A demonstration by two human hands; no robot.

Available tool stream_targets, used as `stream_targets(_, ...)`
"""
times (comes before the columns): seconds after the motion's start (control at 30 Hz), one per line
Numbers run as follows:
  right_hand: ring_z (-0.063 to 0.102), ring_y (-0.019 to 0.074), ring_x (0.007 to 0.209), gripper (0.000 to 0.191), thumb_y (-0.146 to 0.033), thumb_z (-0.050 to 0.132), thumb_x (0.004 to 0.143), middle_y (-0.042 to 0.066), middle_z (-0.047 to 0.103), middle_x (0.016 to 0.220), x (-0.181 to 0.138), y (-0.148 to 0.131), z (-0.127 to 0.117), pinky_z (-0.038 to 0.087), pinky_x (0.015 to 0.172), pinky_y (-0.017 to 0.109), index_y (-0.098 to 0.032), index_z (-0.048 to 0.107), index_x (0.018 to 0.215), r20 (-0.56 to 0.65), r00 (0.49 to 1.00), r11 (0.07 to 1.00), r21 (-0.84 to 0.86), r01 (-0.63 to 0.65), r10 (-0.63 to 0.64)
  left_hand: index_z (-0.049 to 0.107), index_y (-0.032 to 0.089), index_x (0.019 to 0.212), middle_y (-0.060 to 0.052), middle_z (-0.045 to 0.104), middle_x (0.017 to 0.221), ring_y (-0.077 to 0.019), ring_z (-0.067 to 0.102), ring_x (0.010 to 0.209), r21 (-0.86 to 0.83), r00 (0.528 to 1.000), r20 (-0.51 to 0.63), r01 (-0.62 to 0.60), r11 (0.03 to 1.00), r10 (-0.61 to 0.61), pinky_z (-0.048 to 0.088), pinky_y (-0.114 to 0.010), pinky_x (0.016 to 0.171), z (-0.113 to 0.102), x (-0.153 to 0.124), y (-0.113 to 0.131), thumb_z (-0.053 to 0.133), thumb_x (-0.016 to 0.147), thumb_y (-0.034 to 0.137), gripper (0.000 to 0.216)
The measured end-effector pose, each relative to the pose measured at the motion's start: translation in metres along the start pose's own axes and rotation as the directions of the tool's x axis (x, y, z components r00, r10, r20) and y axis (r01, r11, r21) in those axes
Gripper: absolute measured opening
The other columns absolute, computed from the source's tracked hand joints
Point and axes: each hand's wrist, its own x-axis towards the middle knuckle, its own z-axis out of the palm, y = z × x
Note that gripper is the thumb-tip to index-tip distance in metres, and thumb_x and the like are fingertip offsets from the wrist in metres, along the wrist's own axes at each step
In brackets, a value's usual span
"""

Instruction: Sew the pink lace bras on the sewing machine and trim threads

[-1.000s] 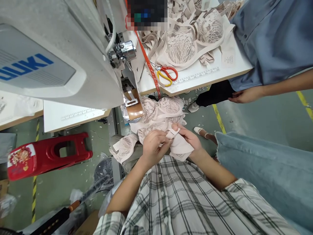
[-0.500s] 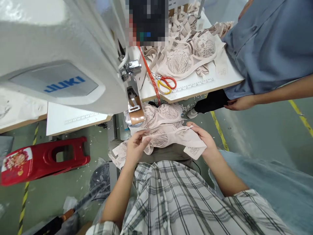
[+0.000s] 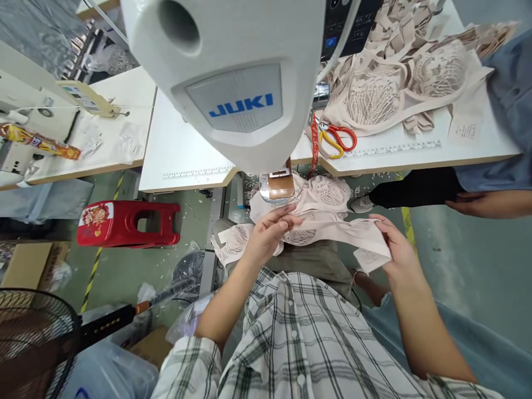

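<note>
A pale pink lace bra point(image 3: 341, 230) is stretched over my lap between both hands. My left hand point(image 3: 266, 235) pinches its edge near a lace cup, just in front of the sewing machine's brown presser area point(image 3: 279, 185). My right hand point(image 3: 397, 246) grips the wing at the other end, where a printed corner hangs down. Another lace bra point(image 3: 328, 191) lies behind it, below the table edge. A lace cup point(image 3: 236, 241) rests left of my left hand; which bra it belongs to is hard to tell.
The white JUKI sewing machine head point(image 3: 233, 83) overhangs the middle. Scissors point(image 3: 338, 141) and a bra pile point(image 3: 374, 94) lie on the right table. A co-worker's hand point(image 3: 477, 204) hangs at right. A red stool point(image 3: 128, 223) and a fan point(image 3: 37, 338) stand left.
The camera view has swung left, so everything appears farther right. My hands have spread slightly apart, pulling the bra's wing straighter. Both keep their hold.
</note>
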Motion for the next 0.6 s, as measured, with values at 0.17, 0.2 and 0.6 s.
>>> stream_targets(0.17,0.051,0.0257,0.125,0.036,-0.035,0.074,0.074,0.010,0.055,0.127,-0.011,-0.005,0.018,0.035,0.112,0.045,-0.035,0.061,0.107,-0.113,0.889,0.861,-0.331,0.387,-0.443,0.068,0.027,0.126,-0.006,0.061,0.144,-0.0259,0.045,0.143,-0.040,0.994,0.107,-0.021,0.999,0.025,0.036,-0.046,0.118,0.004,-0.002,0.000,0.063,0.081,0.024,0.045)
stream_targets(0.2,0.053,0.0261,0.123,0.035,-0.037,0.072,0.078,0.009,0.057,0.126,-0.019,-0.006,0.027,0.035,0.112,0.047,-0.038,0.059,0.111,0.005,0.890,0.845,-0.313,0.434,-0.456,0.067,0.029,0.127,-0.005,0.060,0.145,-0.0255,0.044,0.144,-0.061,0.989,0.144,-0.015,0.998,0.024,0.035,-0.047,0.119,0.006,-0.004,-0.002,0.060,0.082,0.022,0.046)
stream_targets(0.6,0.062,0.0174,0.087,0.007,-0.031,0.060,0.089,0.001,0.066,0.090,-0.059,-0.007,0.118,0.051,0.081,0.033,-0.026,0.061,0.093,0.408,0.806,0.859,-0.095,0.503,-0.428,0.051,0.024,0.142,-0.006,0.049,0.154,-0.0272,0.037,0.148,0.070,0.966,0.232,-0.129,0.989,0.110,0.029,-0.046,0.124,0.038,-0.015,-0.035,0.054,0.083,0.021,0.060)
